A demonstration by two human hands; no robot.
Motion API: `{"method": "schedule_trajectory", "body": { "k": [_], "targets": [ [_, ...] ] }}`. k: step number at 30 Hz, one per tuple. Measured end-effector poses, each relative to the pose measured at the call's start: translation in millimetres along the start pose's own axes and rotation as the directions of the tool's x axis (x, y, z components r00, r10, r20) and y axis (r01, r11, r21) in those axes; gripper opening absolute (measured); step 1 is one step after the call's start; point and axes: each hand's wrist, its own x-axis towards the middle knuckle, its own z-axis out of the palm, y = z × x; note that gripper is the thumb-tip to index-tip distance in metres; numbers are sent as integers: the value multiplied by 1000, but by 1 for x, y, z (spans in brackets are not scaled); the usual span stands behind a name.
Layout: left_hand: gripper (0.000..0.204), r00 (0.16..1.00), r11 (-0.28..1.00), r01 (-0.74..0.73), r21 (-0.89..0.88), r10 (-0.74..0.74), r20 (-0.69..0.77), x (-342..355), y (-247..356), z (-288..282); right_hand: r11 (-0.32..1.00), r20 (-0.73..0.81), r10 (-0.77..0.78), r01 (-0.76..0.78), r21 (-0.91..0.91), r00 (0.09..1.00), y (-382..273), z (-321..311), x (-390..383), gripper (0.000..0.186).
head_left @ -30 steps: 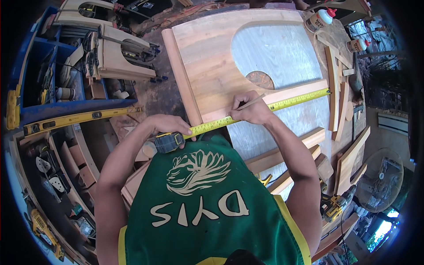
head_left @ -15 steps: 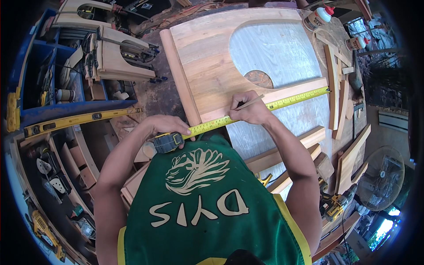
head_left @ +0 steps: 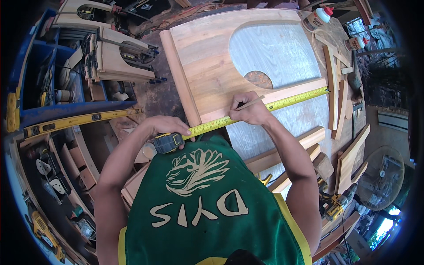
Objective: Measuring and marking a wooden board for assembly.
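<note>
A pale wooden panel (head_left: 203, 62) with a large arched cutout lies over a whitish board (head_left: 278, 57). A rounded wooden rail (head_left: 174, 66) runs along the panel's left side. The yellow tape (head_left: 296, 98) is drawn out along the panel's near edge, reaching right to its corner. My left hand (head_left: 169, 126) grips the dark tape-measure case (head_left: 167, 142) at the tape's left end, just above my green apron (head_left: 198, 185). My right hand (head_left: 248, 107) is closed round a thin pencil (head_left: 257, 100), its fingers resting at the panel's edge by the tape.
Glue bottles (head_left: 317, 20) stand back right; wood strips (head_left: 331, 88) lie beside the panel. Clamped pieces (head_left: 119, 66), a blue organizer (head_left: 39, 51) and a spirit level (head_left: 79, 120) are left. A drill (head_left: 335, 203) and fan (head_left: 380, 179) are at lower right.
My right hand has shifted slightly leftward along the panel's edge with the pencil. My left hand keeps nearly the same place on the tape measure.
</note>
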Motion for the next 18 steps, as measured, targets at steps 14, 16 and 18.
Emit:
{"method": "schedule_trajectory", "body": {
  "k": [14, 16, 18],
  "targets": [
    [39, 976, 976, -180, 127, 193, -97, -23, 21, -23, 758, -367, -544, 630, 171, 754, -61, -28, -42, 22],
    [41, 963, 966, -198, 164, 223, -152, -36, 39, -45, 701, -572, -471, 679, 220, 672, -74, -20, -64, 23],
    [38, 935, 957, -242, 162, 275, -225, -49, 54, -79, 699, -589, -450, 675, 236, 671, -63, -5, -73, 21]
  ]
}}
